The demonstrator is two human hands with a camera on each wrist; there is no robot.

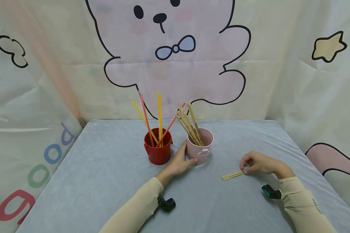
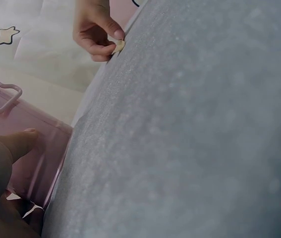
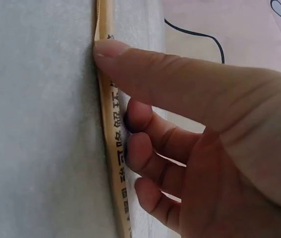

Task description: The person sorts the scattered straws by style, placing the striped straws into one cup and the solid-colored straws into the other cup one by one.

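Note:
My left hand (image 1: 178, 163) grips the lower left side of a pink bucket (image 1: 199, 156), thumb (image 2: 19, 144) across its front. Several paper-wrapped straws (image 1: 190, 127) lean out of that bucket. Farther right, my right hand (image 1: 261, 163) pinches one paper-wrapped straw (image 1: 231, 175) close over the table, one end pointing left. Dark printed characters run along its wrapper (image 3: 113, 114) in the right wrist view, where the thumb lies over it and the other fingers curl beside it. A red bucket (image 1: 158, 158) stands just left of my left hand.
Red and yellow sticks (image 1: 159, 113) rise from the red bucket. A grey-blue cloth covers the table (image 1: 105, 168), whose far edge meets a printed curtain (image 1: 75, 74). Dark wrist devices (image 1: 167, 204) sit by both sleeves.

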